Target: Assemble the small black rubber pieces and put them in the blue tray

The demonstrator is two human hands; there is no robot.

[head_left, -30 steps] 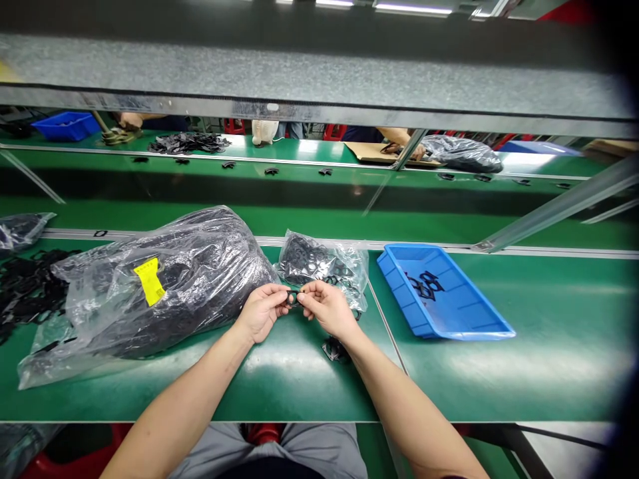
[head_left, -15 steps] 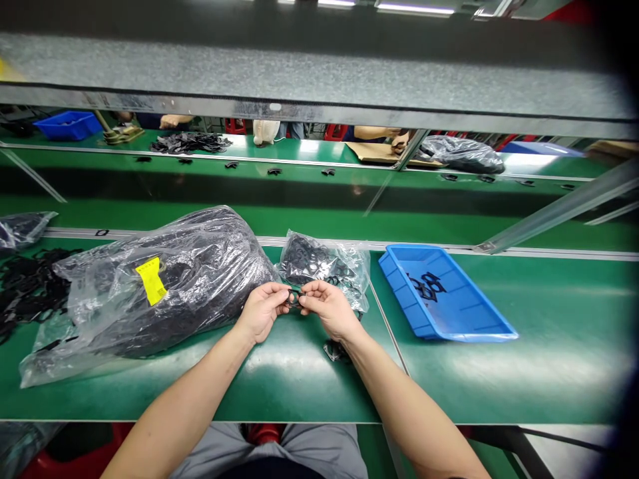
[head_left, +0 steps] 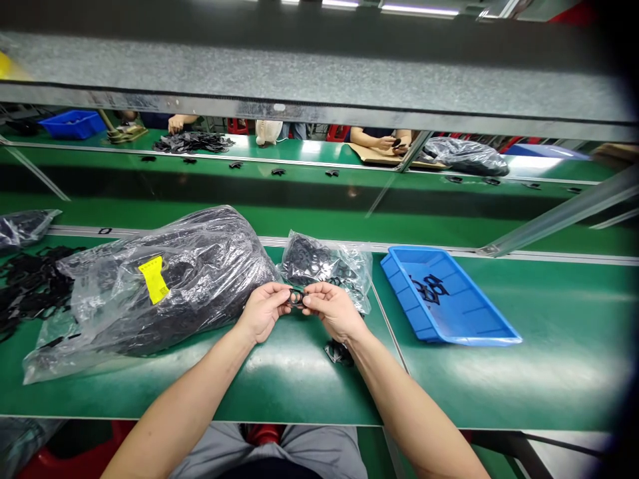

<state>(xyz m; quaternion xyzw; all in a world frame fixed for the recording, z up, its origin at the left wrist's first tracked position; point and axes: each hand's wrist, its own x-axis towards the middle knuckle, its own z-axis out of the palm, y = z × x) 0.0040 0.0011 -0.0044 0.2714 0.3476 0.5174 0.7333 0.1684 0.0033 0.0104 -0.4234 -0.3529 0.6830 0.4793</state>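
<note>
Pinching the black part (head_left: 297,298) at opposite ends with left hand (head_left: 260,314) and right hand (head_left: 338,311), best done lightly!

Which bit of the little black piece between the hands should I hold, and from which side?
Probably its two ends, one hand coming from each side, pinching with thumb and fingers. The black piece looks small and thin with an opening in it, so the ends seem easiest to grasp. The left hand and right hand hold it that way.
</note>
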